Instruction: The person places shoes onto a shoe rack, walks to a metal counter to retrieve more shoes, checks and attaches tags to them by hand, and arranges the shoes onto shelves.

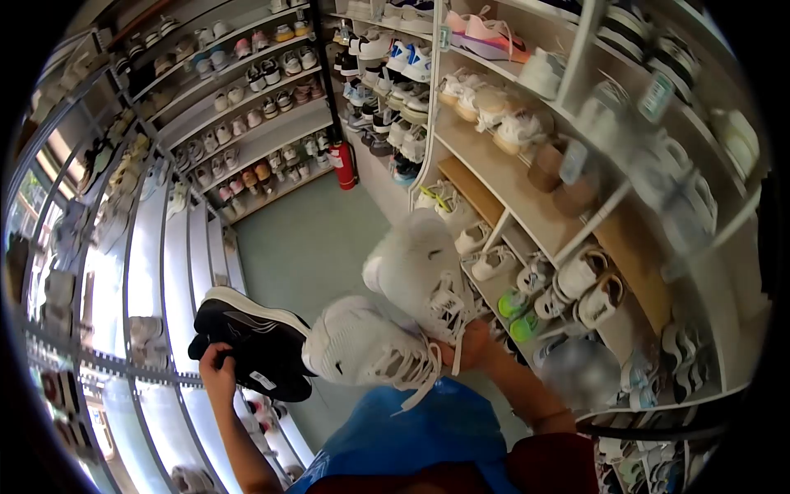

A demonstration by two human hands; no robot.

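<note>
- Your right hand [469, 346] pinched two white sneakers [350, 339] by their collar ends at the centre of the frame; some fingers were hidden.
- Your left hand [218, 362] was curled around a black sneaker [263, 350] at lower left; you could not tell its exact fingerhold.
- The white pair looked light, with soft uppers and stiffer soles, so the collars or heels seemed the surest hold.
- Their laces [401, 358] dangled loose and looked apt to snag.
- The white toe nearly met the black sneaker, leaving little room between.
- Laden shelves [485, 169] crowded the right; a red fire extinguisher [342, 166] stood at upper centre, beyond green floor [296, 239].
- A blue apron [411, 436] lay below the white pair.
</note>
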